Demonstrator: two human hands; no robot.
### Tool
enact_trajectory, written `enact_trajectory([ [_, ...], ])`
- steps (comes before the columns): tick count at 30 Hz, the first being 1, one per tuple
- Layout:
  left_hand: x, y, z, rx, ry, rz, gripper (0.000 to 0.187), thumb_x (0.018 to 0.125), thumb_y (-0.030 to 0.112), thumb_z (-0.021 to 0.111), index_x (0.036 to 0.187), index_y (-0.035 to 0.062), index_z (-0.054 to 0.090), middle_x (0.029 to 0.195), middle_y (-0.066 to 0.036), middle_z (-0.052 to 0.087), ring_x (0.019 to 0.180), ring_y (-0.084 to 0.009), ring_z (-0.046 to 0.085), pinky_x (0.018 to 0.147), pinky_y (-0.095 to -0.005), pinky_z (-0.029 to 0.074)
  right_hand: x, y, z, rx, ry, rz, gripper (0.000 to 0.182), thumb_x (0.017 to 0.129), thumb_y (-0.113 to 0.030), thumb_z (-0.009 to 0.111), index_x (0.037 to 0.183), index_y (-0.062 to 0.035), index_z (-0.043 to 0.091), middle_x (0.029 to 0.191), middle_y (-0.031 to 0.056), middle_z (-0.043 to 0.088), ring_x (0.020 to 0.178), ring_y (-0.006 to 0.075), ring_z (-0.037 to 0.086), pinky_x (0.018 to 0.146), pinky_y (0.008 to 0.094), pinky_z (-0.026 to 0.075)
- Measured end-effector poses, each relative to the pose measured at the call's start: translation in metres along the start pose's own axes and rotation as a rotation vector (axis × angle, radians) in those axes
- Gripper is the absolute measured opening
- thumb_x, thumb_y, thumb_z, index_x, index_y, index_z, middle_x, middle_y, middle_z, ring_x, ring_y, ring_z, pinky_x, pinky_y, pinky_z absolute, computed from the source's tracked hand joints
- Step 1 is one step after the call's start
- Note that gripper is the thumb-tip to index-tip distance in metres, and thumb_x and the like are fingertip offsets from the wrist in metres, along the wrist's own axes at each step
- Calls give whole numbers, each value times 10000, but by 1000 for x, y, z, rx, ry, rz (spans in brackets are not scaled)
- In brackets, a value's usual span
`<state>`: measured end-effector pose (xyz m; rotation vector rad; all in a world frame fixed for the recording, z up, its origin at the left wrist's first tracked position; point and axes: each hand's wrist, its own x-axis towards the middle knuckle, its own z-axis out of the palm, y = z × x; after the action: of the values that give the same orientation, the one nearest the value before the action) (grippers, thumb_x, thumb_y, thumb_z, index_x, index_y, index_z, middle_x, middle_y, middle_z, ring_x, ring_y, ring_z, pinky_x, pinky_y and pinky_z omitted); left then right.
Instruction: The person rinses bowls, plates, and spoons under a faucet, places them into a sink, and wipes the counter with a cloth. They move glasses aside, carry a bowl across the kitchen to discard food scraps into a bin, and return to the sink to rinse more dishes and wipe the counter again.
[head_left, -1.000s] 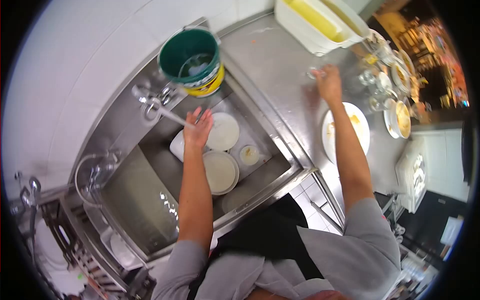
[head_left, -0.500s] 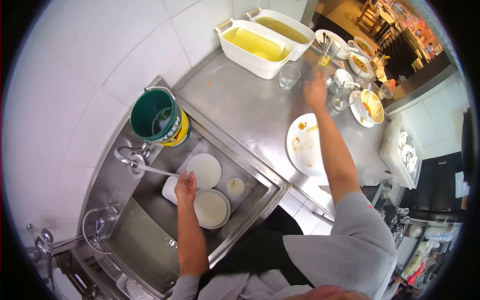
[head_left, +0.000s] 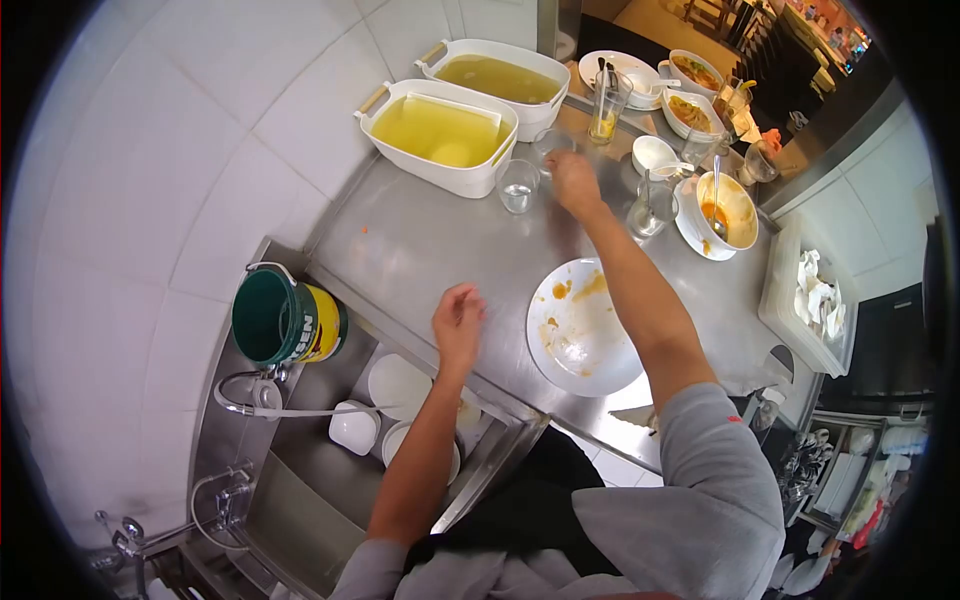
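My right hand [head_left: 574, 183] reaches over the steel counter, its fingers closed on the rim of a clear drinking glass [head_left: 552, 148]. Just left of that stands another glass [head_left: 518, 187] with some clear liquid in it. My left hand [head_left: 459, 328] hovers above the counter's edge beside the sink, fingers loosely bent and holding nothing. Between my arms lies a large white plate [head_left: 578, 335] smeared with brown sauce. Down in the sink sit a white cup [head_left: 355, 428], a white plate [head_left: 398, 385] and a bowl partly covered by my left forearm.
Two white tubs of yellowish liquid, the nearer tub [head_left: 440, 145] included, stand at the back. A green bucket [head_left: 275, 318] sits by the running tap [head_left: 240, 398]. Used bowls, including a soup bowl [head_left: 735, 210], crowd the right side near a bin of tissues [head_left: 815, 300].
My left hand has left the cup in the sink and moved up to the counter's edge. My right hand has brought its glass closer to the other glass. The view has shifted.
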<state>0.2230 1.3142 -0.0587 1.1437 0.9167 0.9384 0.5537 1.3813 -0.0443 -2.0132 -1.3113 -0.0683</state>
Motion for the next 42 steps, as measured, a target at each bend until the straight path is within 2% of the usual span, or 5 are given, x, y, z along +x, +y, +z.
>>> enact_trajectory([
  [8,47,9,58,37,-105,-27,234,983,123,576,1199,34,585,1035,-39,618,916,-120,612,788,-270,533,40,-28,-89,27,222,157,394,859,-154,616,1229,-23,578,1157,235,606,1036,391,609,926,474,480],
  [14,31,-15,39,72,-46,-24,229,976,110,584,1180,5,586,995,-40,631,886,-112,611,775,-256,521,119,71,-112,-24,178,314,1097,628,-408,875,1456,19,295,1330,265,497,1260,381,499,1038,409,446],
  [25,-1,25,35,-75,-67,-27,205,941,111,643,1125,27,609,1001,-32,628,888,-110,609,752,-241,511,119,57,-113,301,236,271,726,674,-340,848,1170,34,472,1004,144,655,903,211,652,828,327,531],
  [32,17,114,127,346,-171,410,708,802,267,798,1375,31,457,1278,-144,565,1194,-287,530,956,-420,464,54,-38,-220,649,-10,204,609,700,-330,834,1090,17,522,896,105,683,795,169,657,714,295,535],
  [42,-66,148,238,566,-612,599,719,795,277,738,1396,21,437,1118,-255,652,1040,-401,626,866,-459,493,-131,-57,-343,821,-59,673,668,796,-506,751,1162,9,534,915,85,646,784,157,643,680,311,543],
])
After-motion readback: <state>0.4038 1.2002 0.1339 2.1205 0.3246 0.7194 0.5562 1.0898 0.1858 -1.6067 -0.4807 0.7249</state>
